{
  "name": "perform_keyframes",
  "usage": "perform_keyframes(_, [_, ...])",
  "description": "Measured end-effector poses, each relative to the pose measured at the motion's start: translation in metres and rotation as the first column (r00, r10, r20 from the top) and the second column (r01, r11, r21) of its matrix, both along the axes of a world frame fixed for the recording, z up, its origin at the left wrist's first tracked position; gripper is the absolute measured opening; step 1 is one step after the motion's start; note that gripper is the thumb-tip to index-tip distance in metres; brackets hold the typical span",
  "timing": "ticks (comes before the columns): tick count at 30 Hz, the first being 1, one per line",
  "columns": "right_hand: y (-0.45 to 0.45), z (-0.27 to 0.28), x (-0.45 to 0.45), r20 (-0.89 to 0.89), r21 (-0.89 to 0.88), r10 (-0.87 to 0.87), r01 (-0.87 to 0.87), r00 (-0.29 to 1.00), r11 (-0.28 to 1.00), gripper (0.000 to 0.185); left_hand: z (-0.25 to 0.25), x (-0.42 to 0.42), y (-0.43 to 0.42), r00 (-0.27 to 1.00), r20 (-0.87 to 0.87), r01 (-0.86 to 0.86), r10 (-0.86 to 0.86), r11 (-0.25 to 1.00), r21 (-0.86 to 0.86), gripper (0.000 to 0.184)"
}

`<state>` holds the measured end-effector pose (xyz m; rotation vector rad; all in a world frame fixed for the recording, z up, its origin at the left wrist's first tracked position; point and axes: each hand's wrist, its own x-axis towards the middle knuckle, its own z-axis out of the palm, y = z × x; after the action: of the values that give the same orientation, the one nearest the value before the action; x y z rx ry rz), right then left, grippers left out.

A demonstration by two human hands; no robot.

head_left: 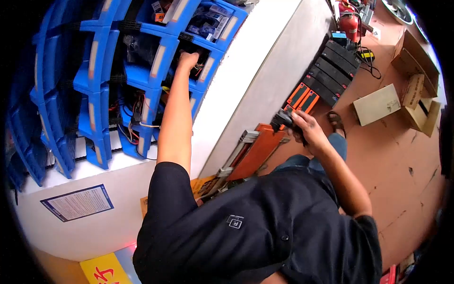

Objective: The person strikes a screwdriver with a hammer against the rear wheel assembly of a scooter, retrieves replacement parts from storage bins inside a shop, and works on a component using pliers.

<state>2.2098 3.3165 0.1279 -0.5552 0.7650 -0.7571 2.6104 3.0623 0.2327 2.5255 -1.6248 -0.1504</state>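
My left hand [188, 60] reaches into a blue storage bin [206, 71] on the wall rack, with dark contents and thin wires beside it. The bin's shadow hides its fingertips, so its grip is unclear. My right hand [309, 130] is closed around a black object [282, 118] with a blocky end, held in front of my lower body. The fingers cover much of it, and its exact kind does not show. Above the left hand, another blue bin [208, 22] holds dark plastic-wrapped packets.
More blue bins [137, 116] hold loose wires. Black battery-like blocks [328, 71] and orange-black ones [302, 98] line the wall on the floor. An open cardboard box [418, 106], a red cylinder [348, 24] and an orange-red folded board [253, 154] stand nearby.
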Motion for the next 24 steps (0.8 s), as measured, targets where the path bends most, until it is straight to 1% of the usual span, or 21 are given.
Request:
perform_keyframes(1, [0.015, -0.005, -0.005, 0.061, 0.083, -0.066, 0.061, 0.996, 0.995, 0.029, 0.003, -0.008, 0.000, 0.998, 0.010, -0.060, 0.059, 0.994, 0.094, 0.071])
perform_keyframes(2, [0.028, -0.004, -0.011, 0.041, 0.217, -0.147, 0.135, 0.988, 0.967, 0.029, 0.003, -0.013, 0.017, 0.997, -0.076, 0.025, -0.023, 0.999, 0.028, 0.062])
perform_keyframes(4, [0.060, -0.037, -0.029, 0.080, 0.271, -0.252, 0.222, 0.965, 0.937, 0.029, 0.012, -0.020, 0.043, 0.975, 0.068, 0.216, -0.213, 0.976, -0.041, 0.068])
perform_keyframes(6, [0.085, -0.059, -0.047, 0.036, 0.359, -0.389, 0.352, 0.920, 0.865, 0.027, 0.026, -0.026, 0.050, 0.977, -0.016, 0.213, -0.215, 0.975, -0.053, 0.062])
perform_keyframes(7, [0.092, -0.058, -0.058, -0.037, 0.368, -0.417, 0.401, 0.908, 0.839, 0.026, 0.036, -0.043, 0.059, 0.976, 0.050, 0.214, -0.211, 0.973, -0.085, 0.060])
perform_keyframes(8, [0.098, -0.057, -0.069, -0.107, 0.373, -0.436, 0.443, 0.893, 0.815, 0.025, 0.047, -0.063, 0.075, 0.964, 0.114, 0.249, -0.240, 0.967, -0.063, 0.065])
perform_keyframes(10, [0.109, -0.077, -0.091, -0.120, 0.364, -0.495, 0.502, 0.861, 0.785, 0.023, 0.043, -0.084, 0.104, 0.911, 0.312, 0.287, -0.271, 0.958, -0.006, 0.067])
perform_keyframes(12, [0.113, -0.080, -0.113, -0.155, 0.318, -0.536, 0.556, 0.830, 0.768, 0.023, 0.026, -0.087, 0.130, 0.835, 0.480, 0.357, -0.270, 0.929, -0.099, 0.070])
perform_keyframes(13, [0.115, -0.083, -0.124, -0.142, 0.289, -0.570, 0.585, 0.809, 0.758, 0.022, 0.020, -0.087, 0.139, 0.842, 0.471, 0.364, -0.264, 0.922, -0.134, 0.070])
perform_keyframes(14, [0.116, -0.084, -0.134, -0.140, 0.262, -0.590, 0.605, 0.795, 0.752, 0.021, 0.014, -0.085, 0.144, 0.811, 0.513, 0.417, -0.282, 0.893, -0.169, 0.070])
perform_keyframes(16, [0.118, -0.071, -0.152, -0.147, 0.241, -0.636, 0.652, 0.757, 0.719, 0.021, 0.008, -0.084, 0.144, 0.803, 0.528, 0.417, -0.275, 0.893, -0.169, 0.069])
perform_keyframes(17, [0.122, -0.067, -0.160, -0.168, 0.243, -0.669, 0.688, 0.724, 0.683, 0.022, 0.004, -0.080, 0.140, 0.804, 0.530, 0.413, -0.269, 0.894, -0.172, 0.069])
perform_keyframes(18, [0.128, -0.067, -0.168, -0.165, 0.237, -0.670, 0.688, 0.724, 0.686, 0.022, -0.001, -0.074, 0.126, 0.798, 0.538, 0.438, -0.270, 0.874, -0.212, 0.068])
perform_keyframes(19, [0.136, -0.069, -0.177, -0.207, 0.197, -0.674, 0.705, 0.709, 0.681, 0.024, -0.007, -0.069, 0.108, 0.793, 0.546, 0.463, -0.270, 0.850, -0.251, 0.068])
perform_keyframes(20, [0.147, -0.072, -0.184, -0.250, 0.162, -0.673, 0.715, 0.696, 0.680, 0.027, -0.017, -0.062, 0.088, 0.802, 0.567, 0.391, -0.191, 0.884, -0.255, 0.067])
perform_keyframes(21, [0.159, -0.078, -0.191, -0.255, 0.202, -0.679, 0.725, 0.689, 0.659, 0.026, -0.011, -0.069, 0.074, 0.919, 0.386, 0.186, -0.081, 0.952, -0.242, 0.066])
perform_keyframes(22, [0.172, -0.083, -0.200, -0.249, 0.201, -0.676, 0.720, 0.694, 0.664, 0.026, -0.001, -0.075, 0.059, 0.979, 0.198, -0.015, 0.054, 0.981, -0.193, 0.065])
perform_keyframes(24, [0.197, -0.086, -0.213, -0.323, 0.254, -0.603, 0.680, 0.730, 0.688, 0.023, -0.021, -0.042, 0.025, 0.963, 0.225, -0.100, 0.149, 0.972, -0.213, 0.061])
